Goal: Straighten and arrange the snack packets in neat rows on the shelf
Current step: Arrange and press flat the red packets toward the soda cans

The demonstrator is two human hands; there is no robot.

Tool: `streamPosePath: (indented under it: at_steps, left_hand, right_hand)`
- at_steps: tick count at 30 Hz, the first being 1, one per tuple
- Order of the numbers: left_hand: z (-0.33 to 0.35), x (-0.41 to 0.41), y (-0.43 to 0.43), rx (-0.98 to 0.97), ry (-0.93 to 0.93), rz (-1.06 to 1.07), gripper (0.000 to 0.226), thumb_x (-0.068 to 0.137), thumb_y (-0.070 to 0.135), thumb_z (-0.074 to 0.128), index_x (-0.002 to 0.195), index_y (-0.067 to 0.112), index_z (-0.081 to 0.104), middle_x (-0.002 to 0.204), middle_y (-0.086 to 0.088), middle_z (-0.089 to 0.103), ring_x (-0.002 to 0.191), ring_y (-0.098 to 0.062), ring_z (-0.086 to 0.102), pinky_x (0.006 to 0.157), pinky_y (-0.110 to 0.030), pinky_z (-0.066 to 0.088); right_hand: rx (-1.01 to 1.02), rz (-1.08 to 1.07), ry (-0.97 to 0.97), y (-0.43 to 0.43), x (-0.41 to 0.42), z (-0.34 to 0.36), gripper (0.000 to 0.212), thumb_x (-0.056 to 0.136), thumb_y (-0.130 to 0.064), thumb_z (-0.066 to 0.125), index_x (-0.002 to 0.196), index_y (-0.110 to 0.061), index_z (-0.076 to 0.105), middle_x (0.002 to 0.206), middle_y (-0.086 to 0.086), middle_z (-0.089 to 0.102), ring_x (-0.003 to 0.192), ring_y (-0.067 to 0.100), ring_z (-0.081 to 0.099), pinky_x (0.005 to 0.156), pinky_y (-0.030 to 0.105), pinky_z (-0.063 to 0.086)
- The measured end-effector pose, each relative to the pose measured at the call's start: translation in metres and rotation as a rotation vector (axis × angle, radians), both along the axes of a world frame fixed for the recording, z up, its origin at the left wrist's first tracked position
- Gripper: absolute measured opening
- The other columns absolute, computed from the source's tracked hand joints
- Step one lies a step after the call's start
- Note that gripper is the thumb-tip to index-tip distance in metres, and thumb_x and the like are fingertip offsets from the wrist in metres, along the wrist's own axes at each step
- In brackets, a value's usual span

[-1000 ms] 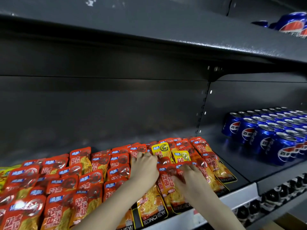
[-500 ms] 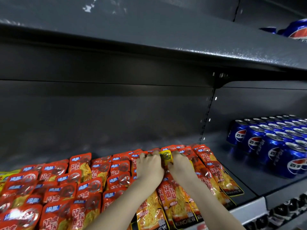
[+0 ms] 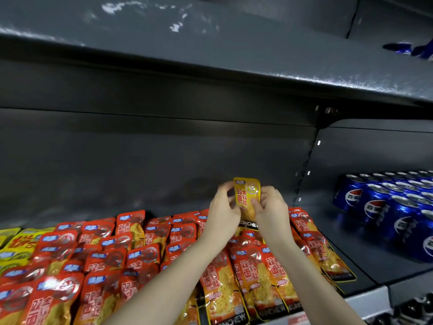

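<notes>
A yellow snack packet is held upright in the air above the shelf. My left hand pinches its left edge and my right hand pinches its right edge. Below them, red snack packets lie in overlapping rows across the dark shelf. The rows under my forearms run from front to back, with a long row of red packets at the right end. A few yellow packets lie at the far left.
Blue cola cans stand in tight rows on the right part of the shelf. A dark shelf board hangs overhead with more blue cans on it. Small dark items fill the level below at the bottom right.
Both hands left the packet rows, took hold of the yellow packet among the red ones and lifted it up off the shelf. The camera has moved closer and tilted up.
</notes>
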State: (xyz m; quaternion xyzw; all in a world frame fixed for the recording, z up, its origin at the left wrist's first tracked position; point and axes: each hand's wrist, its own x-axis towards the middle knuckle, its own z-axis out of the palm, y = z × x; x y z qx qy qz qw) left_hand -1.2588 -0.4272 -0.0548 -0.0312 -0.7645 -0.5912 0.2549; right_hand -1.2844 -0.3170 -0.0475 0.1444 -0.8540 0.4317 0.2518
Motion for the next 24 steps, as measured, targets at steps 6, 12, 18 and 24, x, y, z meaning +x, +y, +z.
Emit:
streamPosePath:
  at_steps: [6, 12, 18, 24]
  left_hand:
    - [0.019, 0.021, -0.041, 0.139, 0.033, 0.047, 0.032, 0.082, -0.005, 0.061, 0.108, 0.015, 0.063, 0.095, 0.008, 0.066, 0.089, 0.001, 0.063, 0.083, -0.016, 0.048]
    - [0.023, 0.058, -0.1, 0.09, 0.062, 0.121, 0.033, 0.083, -0.003, 0.061, 0.107, 0.02, 0.06, 0.097, 0.002, 0.067, 0.093, -0.008, 0.064, 0.072, -0.01, 0.049]
    - [0.022, 0.1, -0.158, 0.001, 0.014, 0.162, 0.041, 0.084, 0.003, 0.063, 0.113, 0.031, 0.054, 0.094, -0.005, 0.069, 0.091, -0.015, 0.066, 0.079, -0.023, 0.053]
    - [0.021, 0.142, -0.207, 0.021, -0.054, 0.219, 0.043, 0.083, 0.0, 0.063, 0.12, 0.022, 0.056, 0.089, -0.011, 0.069, 0.09, -0.022, 0.066, 0.077, -0.028, 0.053]
  right_hand:
    - [-0.05, 0.155, 0.074, -0.031, 0.026, 0.024, 0.008, 0.092, -0.016, 0.056, 0.093, -0.024, 0.052, 0.089, -0.004, 0.055, 0.075, 0.001, 0.054, 0.062, 0.008, 0.04]
    - [-0.122, 0.26, -0.005, -0.084, 0.045, 0.031, 0.008, 0.091, -0.018, 0.059, 0.093, -0.024, 0.053, 0.081, -0.011, 0.058, 0.071, -0.001, 0.054, 0.062, 0.012, 0.04]
    - [-0.197, 0.352, -0.096, -0.141, 0.064, 0.022, 0.006, 0.09, -0.016, 0.06, 0.096, -0.016, 0.061, 0.089, 0.0, 0.066, 0.084, 0.015, 0.065, 0.073, 0.032, 0.053]
    - [-0.177, 0.407, -0.169, -0.195, 0.098, 0.014, 0.005, 0.091, -0.018, 0.059, 0.094, -0.016, 0.061, 0.086, 0.001, 0.063, 0.078, 0.017, 0.06, 0.071, 0.034, 0.051]
